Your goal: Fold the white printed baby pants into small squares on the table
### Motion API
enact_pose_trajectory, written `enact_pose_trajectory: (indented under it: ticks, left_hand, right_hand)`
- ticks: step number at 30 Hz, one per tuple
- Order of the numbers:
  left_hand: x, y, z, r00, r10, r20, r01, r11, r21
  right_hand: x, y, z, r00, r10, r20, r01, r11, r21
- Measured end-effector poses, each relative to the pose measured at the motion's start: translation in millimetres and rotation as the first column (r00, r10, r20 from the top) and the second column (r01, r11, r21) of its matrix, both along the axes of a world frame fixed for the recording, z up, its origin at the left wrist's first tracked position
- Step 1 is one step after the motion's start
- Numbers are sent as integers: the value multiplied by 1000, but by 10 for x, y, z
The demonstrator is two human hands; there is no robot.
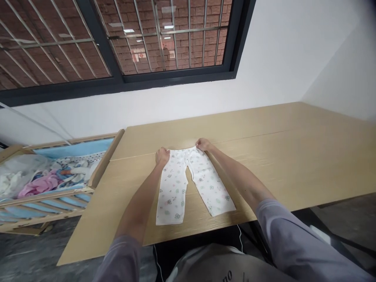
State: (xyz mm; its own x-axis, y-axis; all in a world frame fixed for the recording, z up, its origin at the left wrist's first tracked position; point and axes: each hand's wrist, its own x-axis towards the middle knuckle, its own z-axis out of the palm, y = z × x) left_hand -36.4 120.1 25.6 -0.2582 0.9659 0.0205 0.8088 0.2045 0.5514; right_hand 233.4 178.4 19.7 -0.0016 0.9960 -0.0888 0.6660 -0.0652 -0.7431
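Observation:
A small pair of white baby pants [174,190] with a pale green and grey print lies flat on the wooden table [279,168]. Its waistband points away from me and the two legs spread toward me. My left hand [162,156] grips the left corner of the waistband, fingers closed on the cloth. At the opposite corner, my right hand [203,144] pinches the waistband between thumb and fingers. The waistband is stretched out between both hands.
To the left stands a wooden crib [107,160] with a blue lining, holding clothes, a pink cloth [41,185] and a clear plastic bag. A barred window [176,78] is set in the white wall behind the table. The table's near edge is close to my body.

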Motion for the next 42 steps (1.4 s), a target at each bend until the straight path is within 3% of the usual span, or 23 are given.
enact_pose_trajectory:
  ticks: [3, 8, 12, 15, 16, 18, 20, 22, 28, 35, 39, 42]
  left_hand:
    - [36, -76, 98, 1000, 3, -2, -3, 1000, -13]
    - [175, -292, 457, 1000, -16, -2, 16, 999, 49]
    - [568, -750, 646, 983, -181, 25, 179, 981, 74]
    - [1030, -1370, 583, 922, -379, 74, 380, 925, -2]
    - [1189, -1600, 530, 885, -456, 95, 461, 887, -36]
    - [1480, -2027, 405, 760, -641, 108, 649, 755, -89]
    - [1704, -2341, 283, 688, -722, 64, 725, 681, -108]
    - [1851, -2514, 190, 653, -757, -3, 751, 648, -125]
    - [1985, -2554, 79, 617, -776, -127, 755, 630, -181]
    - [2017, -2603, 54, 618, -754, -222, 733, 655, -184]
    - [1999, -2621, 64, 588, -785, -195, 769, 618, -166]
    - [1957, -2622, 110, 633, -766, -110, 759, 642, -104]
  right_hand:
    - [1, 35, -42, 1000, -11, -7, 11, 1000, 1]
    - [144, 33, -73, 996, -25, -88, 25, 1000, 5]
    - [320, 3, -102, 982, 19, -187, -19, 1000, 4]
    - [382, -3, -129, 967, 60, -247, -60, 998, 9]
    - [386, -2, -135, 964, 65, -258, -65, 998, 10]
    - [379, 1, -141, 960, 68, -270, -68, 998, 9]
    - [363, 1, -140, 960, 68, -273, -69, 998, 5]
    - [348, 0, -137, 960, 67, -271, -69, 998, 3]
    - [309, 4, -153, 969, 50, -241, -50, 999, 3]
    - [248, -34, -146, 980, 40, -197, -37, 999, 17]
    - [212, -29, -118, 985, 43, -167, -39, 999, 29]
    - [208, -24, -61, 988, 53, -144, -49, 998, 33]
